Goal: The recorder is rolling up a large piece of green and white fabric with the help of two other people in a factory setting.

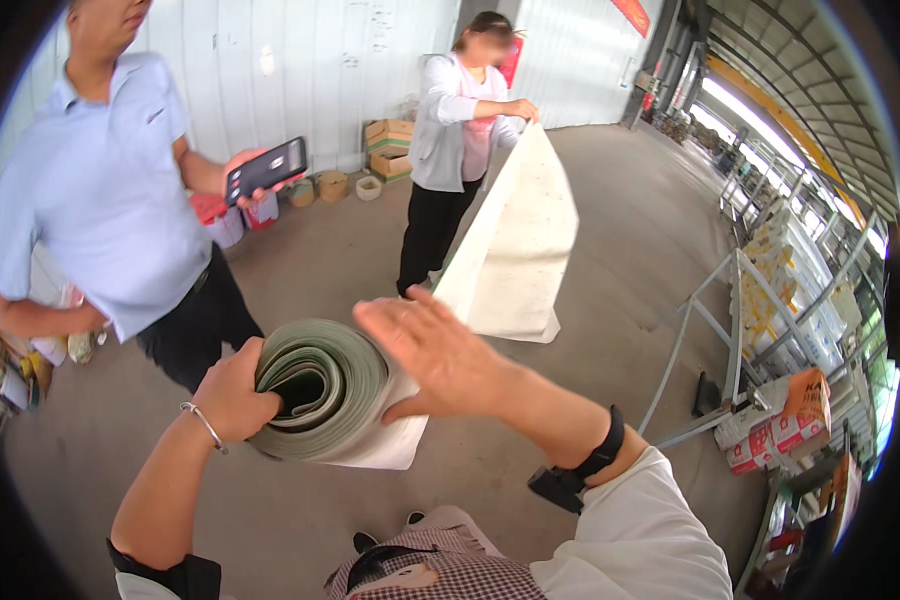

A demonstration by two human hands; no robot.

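A thick roll of sheet material (pixel 358 360), pale green inside and whitish outside, is held up in front of me with its spiral end toward me. My left hand (pixel 232 392) grips its left side, the thumb over the end of the layers. At the roll's right side, my right hand (pixel 455 365) is open with fingers stretched out, its thumb close to the whitish outer face. Whether the right hand presses on the roll I cannot tell. Beyond it, a whitish sheet (pixel 530 235) hangs creased from a co-worker's hand (pixel 520 110); my right hand hides where it might join the roll.
One person (pixel 120 190) stands close on the left, holding a phone (pixel 267 172). The co-worker (pixel 448 140) with the sheet stands farther off. Cardboard boxes (pixel 388 145) and buckets line the white wall. Metal frames (pixel 738 320) and a red-and-white sack (pixel 782 425) are on the right.
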